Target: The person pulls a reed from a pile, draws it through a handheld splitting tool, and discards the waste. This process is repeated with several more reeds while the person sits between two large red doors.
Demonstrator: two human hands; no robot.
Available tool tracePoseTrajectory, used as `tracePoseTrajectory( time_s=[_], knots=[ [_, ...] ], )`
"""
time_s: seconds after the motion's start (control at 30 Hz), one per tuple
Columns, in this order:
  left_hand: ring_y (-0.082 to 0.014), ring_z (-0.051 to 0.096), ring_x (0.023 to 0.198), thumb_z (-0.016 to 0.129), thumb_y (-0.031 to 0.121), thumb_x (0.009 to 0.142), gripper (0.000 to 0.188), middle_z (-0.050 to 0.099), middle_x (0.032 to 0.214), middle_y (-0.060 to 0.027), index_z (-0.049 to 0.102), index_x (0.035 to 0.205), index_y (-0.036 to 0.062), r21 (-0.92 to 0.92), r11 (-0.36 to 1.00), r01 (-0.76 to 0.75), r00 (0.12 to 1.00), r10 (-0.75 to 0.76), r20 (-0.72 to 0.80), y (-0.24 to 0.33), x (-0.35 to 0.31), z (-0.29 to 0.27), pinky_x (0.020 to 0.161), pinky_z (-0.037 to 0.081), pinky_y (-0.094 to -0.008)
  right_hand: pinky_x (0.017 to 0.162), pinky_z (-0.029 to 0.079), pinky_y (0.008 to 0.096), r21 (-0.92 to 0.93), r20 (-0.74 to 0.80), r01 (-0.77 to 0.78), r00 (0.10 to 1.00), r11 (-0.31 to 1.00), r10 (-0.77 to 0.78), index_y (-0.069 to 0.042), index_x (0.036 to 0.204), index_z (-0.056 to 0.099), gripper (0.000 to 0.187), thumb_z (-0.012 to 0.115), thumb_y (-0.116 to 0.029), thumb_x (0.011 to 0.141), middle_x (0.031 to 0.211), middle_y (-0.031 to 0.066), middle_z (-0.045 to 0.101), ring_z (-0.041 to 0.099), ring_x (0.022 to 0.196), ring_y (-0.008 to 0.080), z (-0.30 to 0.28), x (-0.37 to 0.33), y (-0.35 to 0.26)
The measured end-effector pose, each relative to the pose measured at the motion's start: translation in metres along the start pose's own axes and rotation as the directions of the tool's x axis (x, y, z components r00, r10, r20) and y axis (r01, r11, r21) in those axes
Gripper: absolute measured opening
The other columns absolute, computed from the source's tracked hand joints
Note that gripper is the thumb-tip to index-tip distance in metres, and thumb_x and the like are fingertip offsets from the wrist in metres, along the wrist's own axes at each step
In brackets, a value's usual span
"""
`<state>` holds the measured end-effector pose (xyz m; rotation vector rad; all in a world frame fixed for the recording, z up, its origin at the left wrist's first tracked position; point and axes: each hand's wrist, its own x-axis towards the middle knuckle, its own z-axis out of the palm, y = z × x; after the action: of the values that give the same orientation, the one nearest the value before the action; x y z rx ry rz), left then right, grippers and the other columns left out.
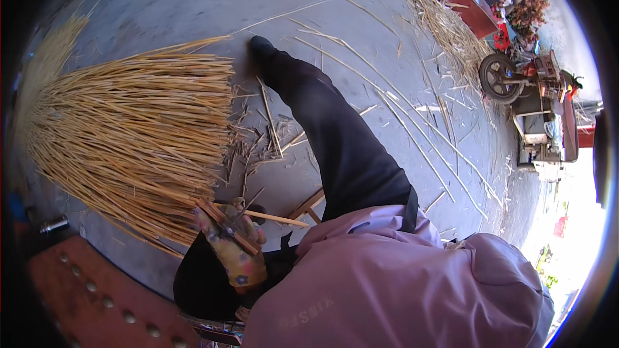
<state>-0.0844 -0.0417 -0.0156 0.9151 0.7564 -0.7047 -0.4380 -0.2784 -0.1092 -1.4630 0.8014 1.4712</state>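
Grey concrete floor (193,0), strewn with loose stalks. Fanned straw bundle (129,135) lies on it, its bound narrow end at one hand (248,225), which grips a thin stick (277,219); other hand not discernible. Three-wheeled cart (535,103) stands well apart from bundle.

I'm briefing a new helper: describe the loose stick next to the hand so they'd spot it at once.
Start at the big fan of yellow straw on the grey ground. Follow it down to its bound neck, where a hand in a flowered sleeve grips it. The pale stick juts right from there, alone and smooth, thicker than the straws.
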Motion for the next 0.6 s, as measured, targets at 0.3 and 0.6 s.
tracePoseTrajectory(
  time_s=[0.3, 0.6],
  knots=[
    [-0.0142, 0.054, 0.048, 0.045, 0.061, 0.075, 0.047, 0.054, 0.067, -0.0011, 0.052, 0.089, 0.0168, 0.056, 0.997, 0.055, 0.990, -0.061, 0.124, -0.007, 0.005, -0.001, 0.034, 0.043, -0.0334, 0.066, 0.045, 0.0360, -0.046, -0.034, -0.048, 0.998, 0.998, 0.046, -0.009, 0.085, 0.064, 0.023, 0.055, -0.026, 0.071, 0.085, 0.0104, 0.062, 0.058, 0.076, 0.0242, 0.006, -0.003, 0.036],
    [-0.0121, 0.050, 0.042, 0.048, 0.056, 0.076, 0.037, 0.053, 0.062, 0.0005, 0.052, 0.086, 0.0211, -0.024, 0.990, -0.140, 0.972, 0.142, 0.188, -0.016, -0.004, 0.015, 0.031, 0.038, -0.0242, 0.065, 0.045, 0.0367, -0.534, -0.134, 0.036, 0.983, 0.845, -0.127, -0.011, 0.080, 0.064, 0.023, 0.056, -0.029, 0.068, 0.083, 0.0123, 0.061, 0.057, 0.076, 0.0300, -0.093, -0.101, -0.071]
  ],
)
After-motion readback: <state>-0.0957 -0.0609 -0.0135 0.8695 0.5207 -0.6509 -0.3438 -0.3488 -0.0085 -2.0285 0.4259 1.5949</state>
